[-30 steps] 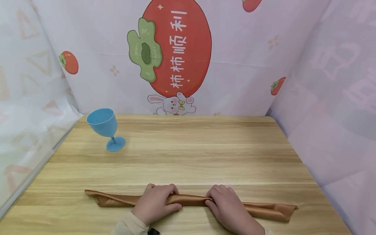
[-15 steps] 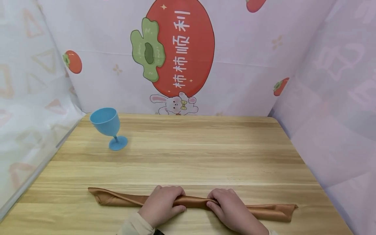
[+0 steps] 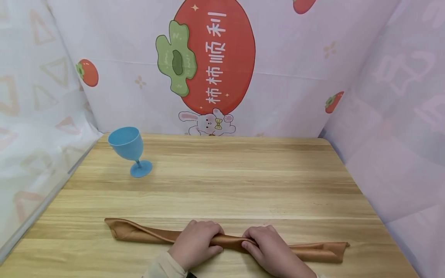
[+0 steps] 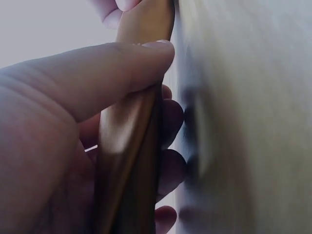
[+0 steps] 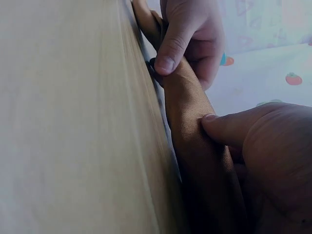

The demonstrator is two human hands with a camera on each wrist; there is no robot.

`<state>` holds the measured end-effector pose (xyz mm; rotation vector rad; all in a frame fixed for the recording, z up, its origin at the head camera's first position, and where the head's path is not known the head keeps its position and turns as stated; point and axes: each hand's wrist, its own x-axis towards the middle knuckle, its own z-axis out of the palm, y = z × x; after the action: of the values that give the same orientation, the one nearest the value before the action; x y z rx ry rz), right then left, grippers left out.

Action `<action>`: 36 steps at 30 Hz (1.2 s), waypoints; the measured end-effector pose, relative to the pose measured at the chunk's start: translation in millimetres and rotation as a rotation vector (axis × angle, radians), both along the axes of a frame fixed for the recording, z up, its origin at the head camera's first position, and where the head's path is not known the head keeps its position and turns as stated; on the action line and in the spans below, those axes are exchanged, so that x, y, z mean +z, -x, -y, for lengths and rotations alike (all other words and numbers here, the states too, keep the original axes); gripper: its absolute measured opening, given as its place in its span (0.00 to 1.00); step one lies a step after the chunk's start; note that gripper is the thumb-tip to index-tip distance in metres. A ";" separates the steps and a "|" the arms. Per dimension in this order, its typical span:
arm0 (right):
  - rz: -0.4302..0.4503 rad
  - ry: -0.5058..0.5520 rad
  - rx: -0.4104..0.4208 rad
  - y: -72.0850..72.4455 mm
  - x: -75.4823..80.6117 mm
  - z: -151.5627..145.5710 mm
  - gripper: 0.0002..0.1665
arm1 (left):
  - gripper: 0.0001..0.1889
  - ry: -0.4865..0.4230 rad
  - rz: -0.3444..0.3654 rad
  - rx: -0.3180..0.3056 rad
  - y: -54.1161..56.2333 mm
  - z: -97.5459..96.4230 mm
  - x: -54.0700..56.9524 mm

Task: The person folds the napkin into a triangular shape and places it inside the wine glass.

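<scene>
A brown satiny cloth (image 3: 142, 232), rolled into a long strip, stretches left to right near the table's front. My left hand (image 3: 197, 244) grips it left of its middle; in the left wrist view the thumb (image 4: 122, 68) presses over the roll and fingertips curl out from beneath. A short stretch of cloth away, my right hand (image 3: 272, 249) pinches the roll, its thumb (image 5: 229, 127) on the near face in the right wrist view. Both ends of the cloth lie loose beyond the hands, the left end flaring open in a fold.
A blue plastic goblet (image 3: 128, 146) stands upright at the table's back left. The wood-grain table (image 3: 243, 173) is bounded by a printed cloth backdrop (image 3: 285, 96) behind and hanging sheets at both sides.
Both hands keep their hold on the rolled cloth. In the head view my left hand has shifted rightward, nearer the right hand, and the whole scene has slid slightly right.
</scene>
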<state>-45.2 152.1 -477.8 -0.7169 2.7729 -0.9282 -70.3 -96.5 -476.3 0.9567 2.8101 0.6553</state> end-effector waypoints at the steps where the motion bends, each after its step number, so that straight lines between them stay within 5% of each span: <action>1: -0.003 0.005 0.002 -0.6 0.4 0.6 0.06 | 0.11 0.004 0.000 -0.002 0.0 -0.5 -0.2; 8: 0.013 0.066 0.011 -3.1 1.3 2.6 0.07 | 0.09 -0.001 -0.011 -0.012 -1.7 -4.3 1.7; 15: -0.021 0.201 0.105 -6.5 0.0 5.6 0.03 | 0.06 0.005 -0.028 -0.033 -3.5 -7.7 4.5; 29: 0.186 0.245 0.085 -6.7 0.9 0.6 0.08 | 0.13 -0.092 -0.022 -0.066 -1.7 -6.3 2.7; 36: 0.199 0.410 0.148 -3.4 -1.6 2.3 0.05 | 0.19 -0.169 -0.143 -0.076 0.4 -2.9 -0.2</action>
<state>-41.8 149.8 -479.5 -0.8169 2.3449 -1.4666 -70.7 -93.6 -476.5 1.1784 2.8591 0.8580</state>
